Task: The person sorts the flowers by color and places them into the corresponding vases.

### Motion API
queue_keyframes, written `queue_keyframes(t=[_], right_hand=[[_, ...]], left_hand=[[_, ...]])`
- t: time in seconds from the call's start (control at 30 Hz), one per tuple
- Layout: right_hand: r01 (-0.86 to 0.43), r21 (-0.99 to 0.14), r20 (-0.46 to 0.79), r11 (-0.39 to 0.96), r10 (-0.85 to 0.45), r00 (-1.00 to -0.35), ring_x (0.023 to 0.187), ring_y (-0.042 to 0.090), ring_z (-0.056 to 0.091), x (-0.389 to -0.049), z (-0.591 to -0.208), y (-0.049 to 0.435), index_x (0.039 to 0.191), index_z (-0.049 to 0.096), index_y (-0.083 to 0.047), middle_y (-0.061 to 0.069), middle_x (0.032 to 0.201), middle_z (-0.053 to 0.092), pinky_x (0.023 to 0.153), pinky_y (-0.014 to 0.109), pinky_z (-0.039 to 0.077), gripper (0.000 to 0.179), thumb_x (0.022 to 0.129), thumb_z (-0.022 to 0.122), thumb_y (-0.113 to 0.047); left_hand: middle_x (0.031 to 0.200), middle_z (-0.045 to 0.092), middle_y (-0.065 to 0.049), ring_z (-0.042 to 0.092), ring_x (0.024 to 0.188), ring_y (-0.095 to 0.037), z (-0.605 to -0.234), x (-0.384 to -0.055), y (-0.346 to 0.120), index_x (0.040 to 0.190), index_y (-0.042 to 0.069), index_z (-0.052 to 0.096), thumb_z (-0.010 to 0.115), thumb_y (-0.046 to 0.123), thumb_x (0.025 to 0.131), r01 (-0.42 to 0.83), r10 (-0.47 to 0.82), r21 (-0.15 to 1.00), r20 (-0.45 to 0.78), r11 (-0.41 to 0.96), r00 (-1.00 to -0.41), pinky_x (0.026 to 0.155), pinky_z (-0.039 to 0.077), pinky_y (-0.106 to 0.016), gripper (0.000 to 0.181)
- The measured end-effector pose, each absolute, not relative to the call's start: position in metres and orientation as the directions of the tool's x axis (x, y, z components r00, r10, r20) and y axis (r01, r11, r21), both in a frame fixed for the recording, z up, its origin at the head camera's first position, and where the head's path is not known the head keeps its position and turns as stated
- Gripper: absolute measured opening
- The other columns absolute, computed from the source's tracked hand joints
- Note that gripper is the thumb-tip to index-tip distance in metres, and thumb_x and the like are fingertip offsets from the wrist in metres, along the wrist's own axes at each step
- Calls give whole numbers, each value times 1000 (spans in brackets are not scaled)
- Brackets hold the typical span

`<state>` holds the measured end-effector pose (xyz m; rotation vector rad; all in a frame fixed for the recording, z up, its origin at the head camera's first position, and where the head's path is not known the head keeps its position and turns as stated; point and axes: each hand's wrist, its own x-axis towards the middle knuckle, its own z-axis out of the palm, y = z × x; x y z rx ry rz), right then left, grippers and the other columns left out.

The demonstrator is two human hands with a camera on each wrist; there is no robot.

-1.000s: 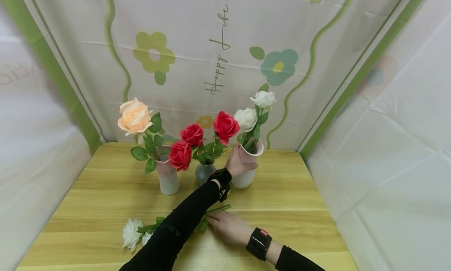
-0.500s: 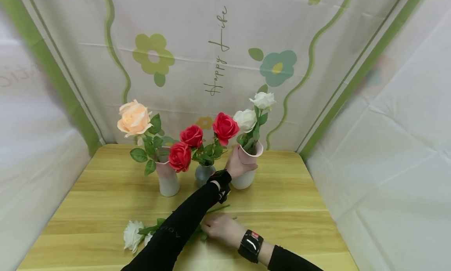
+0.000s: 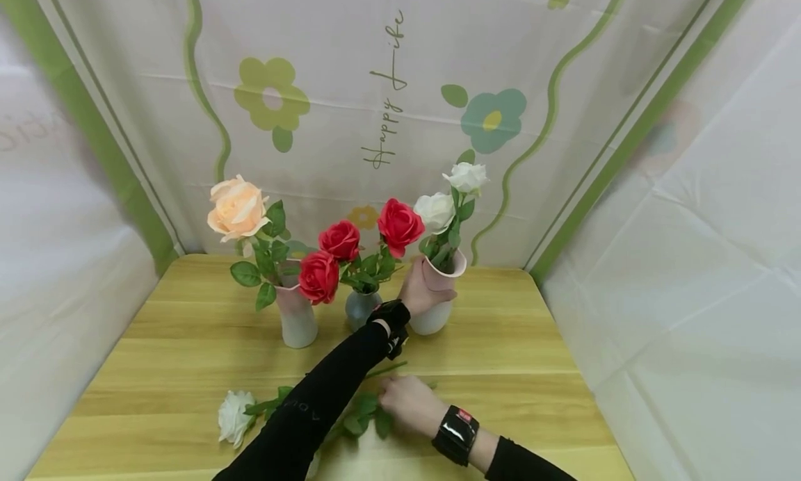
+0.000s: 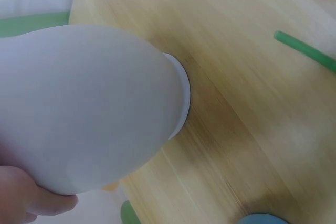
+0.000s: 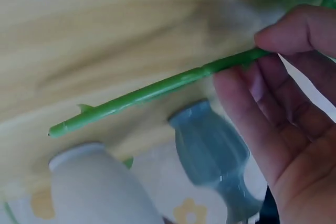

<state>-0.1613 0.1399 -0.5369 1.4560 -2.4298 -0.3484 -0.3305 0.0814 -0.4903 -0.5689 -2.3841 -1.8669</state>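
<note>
My left hand [image 3: 421, 292] grips the neck of the pink-and-white vase [image 3: 430, 320] that holds two white roses [image 3: 437, 213]. The left wrist view shows this vase's pale body [image 4: 94, 108] standing on the table. Between thumb and fingers, my right hand [image 3: 411, 404] pinches a green rose stem [image 5: 147, 94], whose bare end points past the fingers. Its leaves [image 3: 366, 415] show beside the hand. My left sleeve covers most of its bloom. Another white rose [image 3: 235, 417] lies at the table's front left, its stem partly behind the sleeve.
A blue-grey vase [image 3: 361, 308] with red roses [image 3: 340, 240] stands mid-table, just left of my left hand. Farther left is a second pink-and-white vase [image 3: 298, 321] holding a peach rose [image 3: 239, 208]. Printed cloth [image 3: 338, 43] encloses the wooden table [image 3: 513, 356] at back and sides.
My right hand has taken hold of one stem and shifted slightly right with it. That rose's leaves and bloom have moved away from the rose left lying. The left hand stays on the vase.
</note>
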Motion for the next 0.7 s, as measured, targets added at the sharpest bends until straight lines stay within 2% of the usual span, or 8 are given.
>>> queue_keyframes(t=[0.17,0.33,0.43,0.7], right_hand=[[-795,309,145,522,-852,-503,61,7,49,-162,-519,152,67,69,-21,-7,73,56,41,15,31,23,67,71,2],[-802,163,242,575,-811,-532,55,5,40,-163,-496,172,63,67,-19,-8,66,46,41,14,27,26,64,70,7],[-799,96,274,594,-787,-552,55,4,39,-164,-477,184,64,67,-17,-8,66,43,43,14,29,27,65,65,10],[-773,38,310,633,-743,-593,62,6,50,-165,-438,212,72,70,-16,-7,73,52,50,18,43,28,74,62,11]], left_hand=[[138,47,-13,48,125,-26,-492,-331,81,145,4,32,90,23,68,330,250,920,276,210,-928,104,39,-37,98],[137,47,-15,49,123,-29,-495,-331,82,144,1,32,87,28,70,378,252,900,323,217,-912,102,41,-41,97],[136,47,-16,50,122,-31,-496,-331,82,144,0,32,86,30,71,409,244,885,356,222,-902,101,42,-43,95],[140,46,-15,48,125,-28,-495,-330,81,146,4,30,88,26,71,377,247,897,320,232,-915,103,41,-41,97]])
